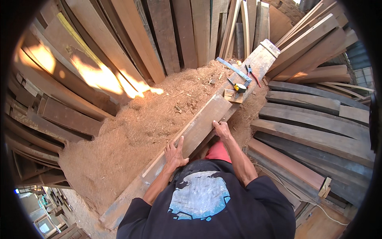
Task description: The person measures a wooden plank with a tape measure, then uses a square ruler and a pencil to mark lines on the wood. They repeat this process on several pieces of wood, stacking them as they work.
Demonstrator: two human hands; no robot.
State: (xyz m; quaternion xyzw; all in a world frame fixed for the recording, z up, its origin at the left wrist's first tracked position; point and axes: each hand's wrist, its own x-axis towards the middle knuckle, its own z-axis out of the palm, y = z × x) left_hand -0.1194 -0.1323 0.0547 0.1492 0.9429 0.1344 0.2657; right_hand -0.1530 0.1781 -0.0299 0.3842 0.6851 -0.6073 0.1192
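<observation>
A long, flat wooden board (pixel 203 121) lies at a slant along a narrow wooden bench (pixel 124 199). My left hand (pixel 174 155) rests on the board's nearer part, fingers stretched and thumb apart. Farther along, my right hand (pixel 222 130) grips the board's right edge with curled fingers; part of its grip is hidden underneath. Past the board's far end sits a small wooden block (pixel 233 96) on the bench. Close to it are a yellow and black tape measure (pixel 240 87), a metal square (pixel 234 70) and red-handled pliers (pixel 251 74).
Wood shavings (pixel 147 119) heap up left of the bench. Upright planks (pixel 153 36) lean along the back and left. Stacked timber (pixel 306 131) fills the right side, with a pale cable (pixel 282 182) running over it.
</observation>
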